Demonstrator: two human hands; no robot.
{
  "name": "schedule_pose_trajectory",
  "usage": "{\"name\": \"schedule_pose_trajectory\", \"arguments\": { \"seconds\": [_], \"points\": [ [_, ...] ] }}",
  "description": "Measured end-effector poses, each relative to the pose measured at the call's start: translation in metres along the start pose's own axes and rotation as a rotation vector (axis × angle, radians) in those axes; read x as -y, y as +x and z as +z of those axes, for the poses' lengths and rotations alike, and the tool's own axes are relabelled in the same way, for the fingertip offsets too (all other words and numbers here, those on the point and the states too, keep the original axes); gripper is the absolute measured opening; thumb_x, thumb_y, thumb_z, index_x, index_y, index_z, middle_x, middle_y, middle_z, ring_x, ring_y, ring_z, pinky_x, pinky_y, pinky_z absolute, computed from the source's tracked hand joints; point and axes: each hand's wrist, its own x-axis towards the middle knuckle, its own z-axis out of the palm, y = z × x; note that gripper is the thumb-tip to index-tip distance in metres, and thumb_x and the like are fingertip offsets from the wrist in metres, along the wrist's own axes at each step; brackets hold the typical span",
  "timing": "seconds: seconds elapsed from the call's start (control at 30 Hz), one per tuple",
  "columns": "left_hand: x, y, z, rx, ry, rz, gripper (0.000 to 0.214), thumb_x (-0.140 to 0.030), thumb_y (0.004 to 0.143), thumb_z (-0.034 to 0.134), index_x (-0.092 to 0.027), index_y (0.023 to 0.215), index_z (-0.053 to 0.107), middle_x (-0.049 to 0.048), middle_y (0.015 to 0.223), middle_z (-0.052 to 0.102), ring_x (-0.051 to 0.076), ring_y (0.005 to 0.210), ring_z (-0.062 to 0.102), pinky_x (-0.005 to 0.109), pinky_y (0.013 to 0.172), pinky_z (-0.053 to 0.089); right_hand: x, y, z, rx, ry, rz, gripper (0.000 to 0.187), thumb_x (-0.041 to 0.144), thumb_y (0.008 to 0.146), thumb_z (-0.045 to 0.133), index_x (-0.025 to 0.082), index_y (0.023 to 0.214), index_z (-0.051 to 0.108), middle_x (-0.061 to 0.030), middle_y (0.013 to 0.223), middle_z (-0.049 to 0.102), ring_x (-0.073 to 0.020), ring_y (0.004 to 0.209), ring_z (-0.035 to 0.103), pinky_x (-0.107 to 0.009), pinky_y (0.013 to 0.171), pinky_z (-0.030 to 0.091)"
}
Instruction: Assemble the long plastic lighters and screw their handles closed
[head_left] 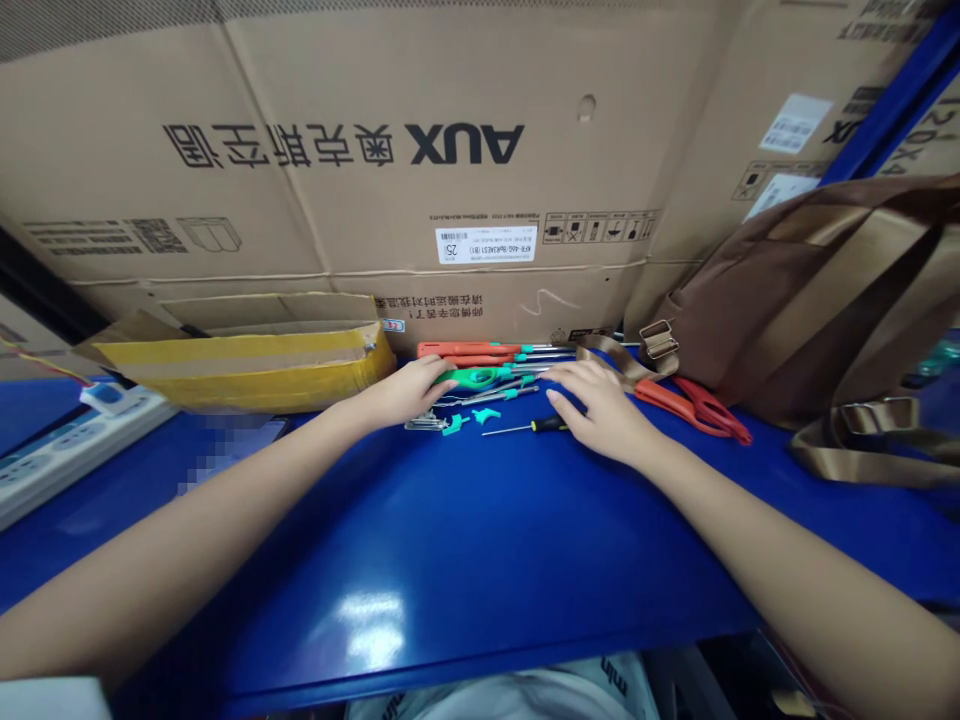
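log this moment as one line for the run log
left hand: at green plastic-handled tool | right hand: near black-and-yellow screwdriver | grips: unclear | surface: glossy blue tabletop

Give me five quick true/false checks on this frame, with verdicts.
1. The left grip is at the green tool. True.
2. The bag is left of the yellow box. False: the bag is right of the yellow box.
3. The AUX print appears upside down. True.
4. The black screwdriver has its shaft toward the bag. False: the black screwdriver's shaft points away from it.
5. The power strip is black. False: the power strip is white.
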Motion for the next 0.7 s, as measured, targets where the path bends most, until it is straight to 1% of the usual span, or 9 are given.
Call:
{"name": "schedule_pose_trajectory", "arguments": {
  "seconds": [0.17, 0.23, 0.3, 0.43, 0.57, 0.7],
  "points": [
    [0.002, 0.005, 0.014, -0.035, 0.067, -0.031, 0.033, -0.036, 0.101, 0.049, -0.014, 0.122, 0.062, 0.016, 0.124, 0.068, 0.028, 0.116, 0.065, 0.044, 0.103, 0.052, 0.006, -0.001, 0.009, 0.175, -0.053, 0.032, 0.046, 0.044, 0.106, 0.039, 0.02, 0.138, 0.061, -0.0145, 0.144, 0.062, -0.0318, 0.136, 0.052, -0.058, 0.115, 0.035],
    [0.0, 0.005, 0.016, -0.058, 0.109, -0.07, 0.037, -0.038, 0.099, 0.054, -0.013, 0.126, 0.06, 0.0182, 0.127, 0.067, 0.031, 0.117, 0.065, 0.047, 0.102, 0.052, 0.008, -0.001, 0.01, 0.217, -0.076, 0.041, 0.049, 0.047, 0.106, 0.039, 0.019, 0.14, 0.06, -0.0147, 0.147, 0.06, -0.0322, 0.139, 0.05, -0.059, 0.117, 0.033],
    [-0.002, 0.004, 0.016, -0.078, 0.145, -0.115, 0.038, -0.041, 0.098, 0.056, -0.013, 0.124, 0.061, 0.0193, 0.126, 0.068, 0.033, 0.115, 0.066, 0.048, 0.097, 0.053, 0.01, 0.0, 0.009, 0.25, -0.085, 0.043, 0.051, 0.049, 0.105, 0.039, 0.02, 0.142, 0.058, -0.0141, 0.149, 0.059, -0.0327, 0.141, 0.049, -0.061, 0.118, 0.03],
    [-0.005, 0.004, 0.017, -0.093, 0.171, -0.173, 0.032, -0.045, 0.097, 0.059, -0.018, 0.112, 0.065, 0.0144, 0.119, 0.072, 0.03, 0.11, 0.068, 0.039, 0.089, 0.056, 0.01, 0.0, 0.01, 0.293, -0.085, 0.055, 0.056, 0.054, 0.105, 0.038, 0.021, 0.146, 0.055, -0.0135, 0.153, 0.055, -0.0339, 0.143, 0.047, -0.064, 0.119, 0.027],
    [-0.007, 0.007, 0.018, -0.079, 0.165, -0.203, 0.032, -0.046, 0.098, 0.059, -0.018, 0.111, 0.065, 0.0123, 0.116, 0.074, 0.028, 0.106, 0.07, 0.035, 0.084, 0.055, 0.008, 0.0, 0.011, 0.332, -0.07, 0.076, 0.058, 0.056, 0.105, 0.036, 0.02, 0.148, 0.053, -0.0135, 0.156, 0.052, -0.0342, 0.144, 0.047, -0.061, 0.117, 0.032],
    [-0.009, 0.012, 0.019, -0.069, 0.155, -0.225, 0.031, -0.046, 0.098, 0.06, -0.019, 0.112, 0.066, 0.0109, 0.115, 0.075, 0.028, 0.105, 0.07, 0.033, 0.082, 0.054, 0.006, 0.001, 0.013, 0.308, -0.067, 0.076, 0.055, 0.055, 0.105, 0.037, 0.021, 0.141, 0.06, -0.0119, 0.152, 0.057, -0.0314, 0.139, 0.051, -0.057, 0.116, 0.036]
  ]
}}
